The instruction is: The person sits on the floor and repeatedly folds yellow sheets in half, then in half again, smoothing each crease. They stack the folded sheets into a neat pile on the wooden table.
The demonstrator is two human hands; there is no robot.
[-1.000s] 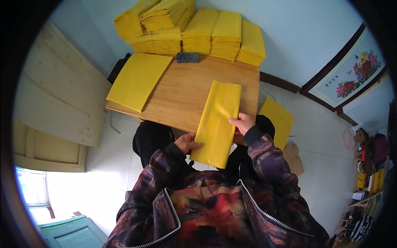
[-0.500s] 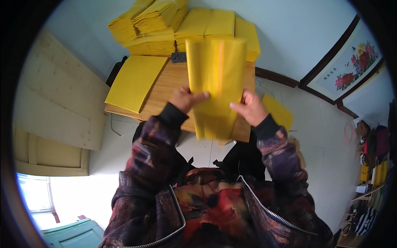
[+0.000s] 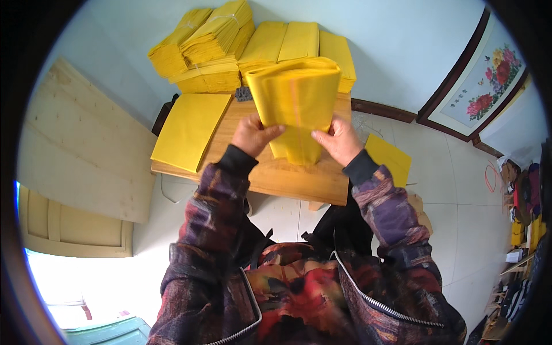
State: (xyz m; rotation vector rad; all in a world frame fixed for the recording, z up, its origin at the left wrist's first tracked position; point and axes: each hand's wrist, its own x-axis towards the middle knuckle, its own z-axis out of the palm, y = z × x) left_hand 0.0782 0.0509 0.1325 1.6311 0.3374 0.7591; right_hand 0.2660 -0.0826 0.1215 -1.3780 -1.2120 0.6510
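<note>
A folded stack of yellow paper sheets stands on end over the wooden table, its layered top edge facing up. A faint orange line runs down its front. My left hand grips one side, the thumb pressed on the front face. On the other side my right hand holds it the same way. The fingers behind the paper are mostly hidden. To the left, a flat pile of yellow sheets lies on the table.
Tied bundles of yellow paper are piled at the table's back, against the wall. A dark grey piece sits before them. More yellow sheets lie right of the table. Wooden boards stand at left; a framed flower picture is at right.
The folded yellow stack has come down and tilted, so its top edge now shows. Both hands keep their hold on its sides. The view has shifted slightly.
</note>
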